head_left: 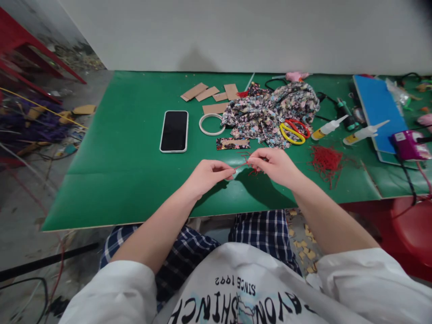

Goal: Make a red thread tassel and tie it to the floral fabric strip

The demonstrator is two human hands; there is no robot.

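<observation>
Between my two hands runs a thin red thread (240,166), held just above the green tabletop. My left hand (216,173) pinches one end of it between thumb and fingertips. The fingers of my right hand (268,164) are closed on the other end, and a few loose red strands (252,172) show under and beside them. Just beyond the hands lies a flat strip covered in floral fabric (232,143) with a bare brown middle. To the right of my right hand is a tangled pile of short red threads (326,163).
Behind my hands are a crumpled floral cloth (270,110), scissors (293,132), a tape roll (212,124) and cardboard pieces (205,93). A phone (174,131) lies left. Glue bottles (328,128), a blue board (381,114) and a purple box (410,145) are right. A white wall (236,36) borders the table.
</observation>
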